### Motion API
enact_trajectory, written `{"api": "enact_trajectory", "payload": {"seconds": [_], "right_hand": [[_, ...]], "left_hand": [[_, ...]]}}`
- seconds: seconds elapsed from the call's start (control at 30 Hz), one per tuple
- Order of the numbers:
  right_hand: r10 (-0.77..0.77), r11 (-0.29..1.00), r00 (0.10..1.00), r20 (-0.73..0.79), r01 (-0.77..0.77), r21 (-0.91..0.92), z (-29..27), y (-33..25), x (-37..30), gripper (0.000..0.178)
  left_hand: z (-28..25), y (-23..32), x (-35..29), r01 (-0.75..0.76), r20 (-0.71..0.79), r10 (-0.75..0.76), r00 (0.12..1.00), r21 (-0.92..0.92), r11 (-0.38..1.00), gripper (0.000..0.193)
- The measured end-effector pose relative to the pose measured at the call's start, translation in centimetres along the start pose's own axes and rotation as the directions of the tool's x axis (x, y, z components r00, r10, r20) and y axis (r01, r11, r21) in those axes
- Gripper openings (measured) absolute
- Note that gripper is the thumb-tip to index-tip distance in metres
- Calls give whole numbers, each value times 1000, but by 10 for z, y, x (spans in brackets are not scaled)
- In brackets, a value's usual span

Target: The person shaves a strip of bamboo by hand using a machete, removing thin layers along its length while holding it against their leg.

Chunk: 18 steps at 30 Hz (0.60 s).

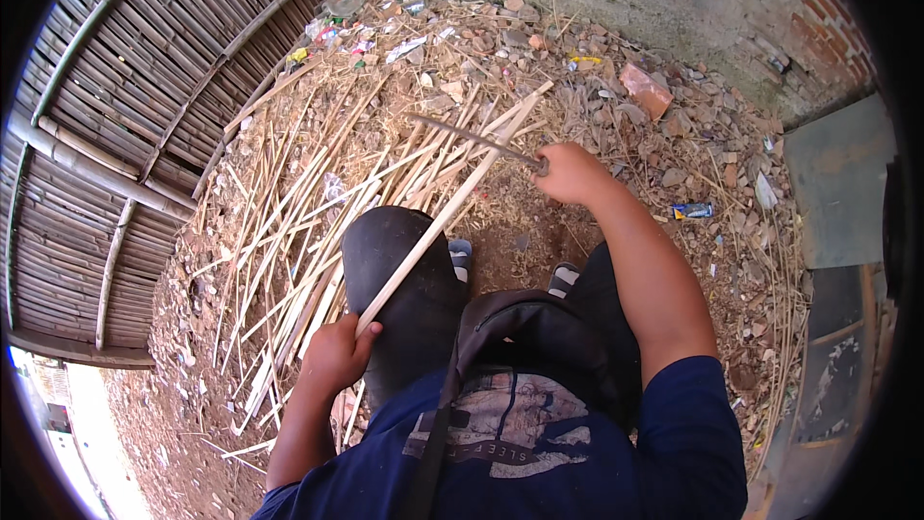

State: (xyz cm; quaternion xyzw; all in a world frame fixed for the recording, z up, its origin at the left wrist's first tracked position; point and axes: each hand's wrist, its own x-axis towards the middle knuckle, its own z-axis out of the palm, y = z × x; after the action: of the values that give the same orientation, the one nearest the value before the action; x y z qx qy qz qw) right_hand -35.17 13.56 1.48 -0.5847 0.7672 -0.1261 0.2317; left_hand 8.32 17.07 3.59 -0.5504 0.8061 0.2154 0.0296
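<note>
My left hand is closed around the near end of a long pale bamboo strip. The strip slants up and away to the right, passing over my left knee. In my right hand is the handle of a knife with a long, narrow, dark blade. The blade points left and crosses the strip near its far part; whether it touches the strip I cannot tell. Beneath and to the left lies a loose pile of split bamboo strips, spread over the ground.
A bamboo-slat wall stands on the left, a worn brick wall at the back. Rubble and litter cover the ground, including a broken brick and a blue wrapper. Grey panels lean at the right.
</note>
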Motion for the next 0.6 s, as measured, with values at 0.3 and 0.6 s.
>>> {"api": "enact_trajectory", "payload": {"seconds": [0.3,0.6], "right_hand": [[74,996,997,-11,-73,51,11,29,14,40],[-110,993,993,39,112,-31,11,2,-5,39]], "left_hand": [[5,-1,4,-21,-22,21,1000,5,1000,47],[16,-8,10,-65,-70,59,996,-73,995,44]]}}
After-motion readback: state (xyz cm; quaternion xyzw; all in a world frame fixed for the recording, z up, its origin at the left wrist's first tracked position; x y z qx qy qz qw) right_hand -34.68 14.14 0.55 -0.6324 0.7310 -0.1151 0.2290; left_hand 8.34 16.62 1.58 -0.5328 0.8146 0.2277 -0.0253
